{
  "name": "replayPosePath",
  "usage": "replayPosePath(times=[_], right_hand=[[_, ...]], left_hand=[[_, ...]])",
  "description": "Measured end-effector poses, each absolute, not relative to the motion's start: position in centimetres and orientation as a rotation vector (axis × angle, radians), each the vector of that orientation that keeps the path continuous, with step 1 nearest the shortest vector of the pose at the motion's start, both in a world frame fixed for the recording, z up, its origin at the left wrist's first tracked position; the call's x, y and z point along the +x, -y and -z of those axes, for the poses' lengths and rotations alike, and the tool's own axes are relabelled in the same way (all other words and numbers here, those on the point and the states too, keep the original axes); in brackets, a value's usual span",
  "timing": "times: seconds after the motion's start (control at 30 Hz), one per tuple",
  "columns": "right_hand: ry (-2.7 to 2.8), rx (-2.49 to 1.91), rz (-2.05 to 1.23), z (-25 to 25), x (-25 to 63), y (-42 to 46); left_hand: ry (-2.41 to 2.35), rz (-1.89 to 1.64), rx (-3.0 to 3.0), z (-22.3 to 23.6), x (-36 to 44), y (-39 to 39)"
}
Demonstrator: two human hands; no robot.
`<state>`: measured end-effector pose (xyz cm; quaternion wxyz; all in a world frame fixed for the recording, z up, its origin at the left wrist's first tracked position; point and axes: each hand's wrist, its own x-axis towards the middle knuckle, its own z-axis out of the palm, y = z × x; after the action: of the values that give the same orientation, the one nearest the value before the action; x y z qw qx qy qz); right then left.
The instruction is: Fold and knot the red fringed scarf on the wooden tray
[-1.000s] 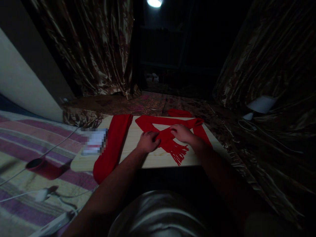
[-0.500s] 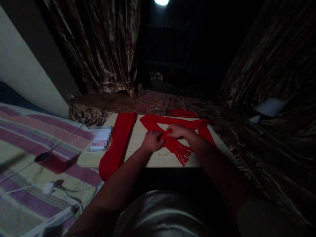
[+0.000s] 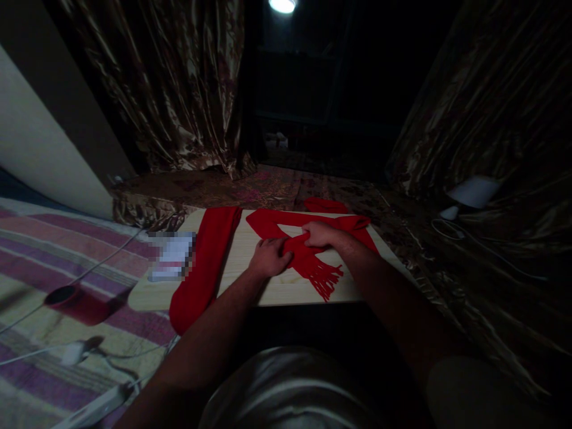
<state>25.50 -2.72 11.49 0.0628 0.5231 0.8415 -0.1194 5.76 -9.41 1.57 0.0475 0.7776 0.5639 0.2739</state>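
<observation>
A red fringed scarf [image 3: 308, 262] lies crossed over itself on a pale wooden board [image 3: 250, 250]. My left hand [image 3: 268, 257] is closed on the scarf where its bands cross. My right hand [image 3: 319, 233] is closed on the same scarf just to the right, pinching a fold. The fringe [image 3: 325, 280] hangs toward me below both hands. A second red scarf [image 3: 201, 268] lies folded in a long strip along the board's left side and droops over its near edge.
A blurred white packet [image 3: 172, 256] lies at the board's left edge. A red cup [image 3: 75, 302], cables and a white power strip [image 3: 93, 405] rest on the striped bedding at left. Shiny brown curtains hang behind and at right, with a white lamp [image 3: 473, 192] at right.
My right hand has gone from lying flat on the scarf to pinching a fold and pulling it up and left. My left hand has stayed on the crossing.
</observation>
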Motion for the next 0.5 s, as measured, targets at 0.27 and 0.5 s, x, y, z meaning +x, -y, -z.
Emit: replayPosePath(times=[0.27, 0.5], right_hand=[[-2.707, 1.409, 0.393, -11.3, 26.3, 4.8], [-2.764, 1.100, 0.580, -11.0, 26.4, 8.4]], left_hand=[[-1.740, -0.749, 2.301, -1.9, 5.6, 9.2], [-1.611, -0.878, 2.335, -0.9, 5.0, 8.7]])
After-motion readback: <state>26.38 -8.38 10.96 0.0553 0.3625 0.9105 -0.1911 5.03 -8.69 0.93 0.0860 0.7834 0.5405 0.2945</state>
